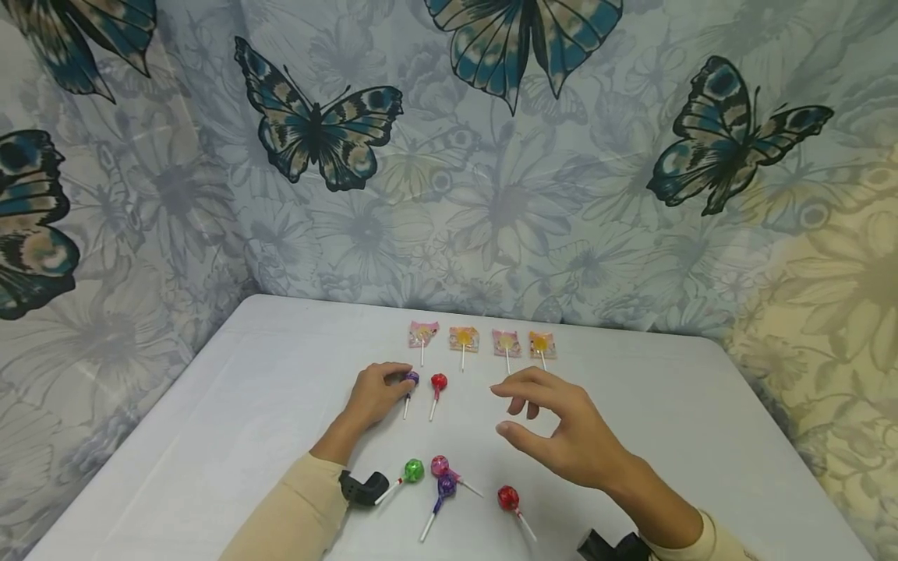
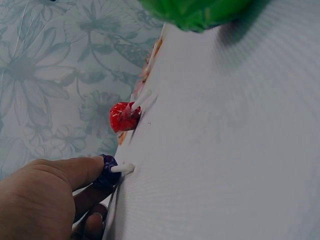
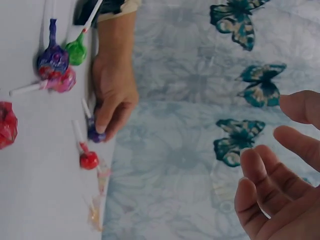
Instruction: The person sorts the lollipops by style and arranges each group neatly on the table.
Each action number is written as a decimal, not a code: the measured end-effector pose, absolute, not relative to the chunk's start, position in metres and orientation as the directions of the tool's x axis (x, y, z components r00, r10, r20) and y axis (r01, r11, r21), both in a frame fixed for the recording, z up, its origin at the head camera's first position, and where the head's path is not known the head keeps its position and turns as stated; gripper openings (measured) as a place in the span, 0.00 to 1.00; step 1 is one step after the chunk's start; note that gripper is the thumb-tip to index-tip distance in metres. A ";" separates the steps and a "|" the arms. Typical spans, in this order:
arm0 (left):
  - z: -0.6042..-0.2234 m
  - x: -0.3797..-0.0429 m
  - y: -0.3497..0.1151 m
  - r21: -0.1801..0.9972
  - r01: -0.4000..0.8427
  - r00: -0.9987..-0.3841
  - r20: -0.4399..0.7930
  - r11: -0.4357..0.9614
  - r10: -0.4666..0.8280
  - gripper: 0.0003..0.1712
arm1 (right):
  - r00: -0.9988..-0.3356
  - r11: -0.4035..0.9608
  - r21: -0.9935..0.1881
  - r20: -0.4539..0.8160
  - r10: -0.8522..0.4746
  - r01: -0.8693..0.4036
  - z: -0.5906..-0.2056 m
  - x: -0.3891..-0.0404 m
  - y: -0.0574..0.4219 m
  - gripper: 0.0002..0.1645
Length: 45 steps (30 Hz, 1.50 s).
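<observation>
My left hand (image 1: 374, 396) pinches the head of a purple lollipop (image 2: 107, 172) between thumb and fingers, its white stick pointing toward me. Just right of it lies a red lollipop (image 1: 439, 382). Over the table, right of the red one, my right hand (image 1: 568, 425) hovers with fingers spread and nothing in its grasp. Closer to me are a green lollipop (image 1: 414, 471), a pink lollipop (image 1: 440, 466) touching a second purple lollipop (image 1: 446, 486), and another red lollipop (image 1: 508, 498).
Several lollipops in flat clear wrappers, such as a pink one (image 1: 424, 334) and an orange one (image 1: 542, 344), form a row near the far edge of the white table (image 1: 295, 351). Behind it hangs a butterfly-printed cloth (image 1: 505, 202). Black wrist devices sit on both forearms.
</observation>
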<state>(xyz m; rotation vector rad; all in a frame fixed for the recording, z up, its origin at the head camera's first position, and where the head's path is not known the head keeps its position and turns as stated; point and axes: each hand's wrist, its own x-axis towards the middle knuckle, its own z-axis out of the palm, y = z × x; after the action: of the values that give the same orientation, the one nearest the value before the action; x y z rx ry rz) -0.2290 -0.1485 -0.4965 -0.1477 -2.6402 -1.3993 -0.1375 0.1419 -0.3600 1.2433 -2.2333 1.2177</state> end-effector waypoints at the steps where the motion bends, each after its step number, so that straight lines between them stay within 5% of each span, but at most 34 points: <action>1: -0.497 -0.229 -0.148 0.813 0.156 -0.984 0.177 0.561 0.017 0.16 | -0.574 0.256 -0.530 0.614 -0.541 -0.808 -0.360 -0.135 0.143 0.26; 11: -0.498 -0.229 -0.147 0.817 0.144 -0.986 0.165 0.558 0.013 0.16 | -0.553 0.214 -0.521 0.679 -0.482 -0.826 -0.374 -0.117 0.153 0.30; 45: -0.499 -0.229 -0.147 0.804 0.152 -0.984 0.179 0.574 0.009 0.16 | -0.718 0.267 -0.698 0.498 -0.487 -0.665 -0.473 -0.114 0.164 0.19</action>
<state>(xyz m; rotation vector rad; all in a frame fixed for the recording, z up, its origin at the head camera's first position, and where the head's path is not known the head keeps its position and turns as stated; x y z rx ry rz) -0.2288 -0.1472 -0.4987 -0.1361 -2.6470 -1.3749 -0.1136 0.1636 -0.4730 1.0816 -2.3479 1.4362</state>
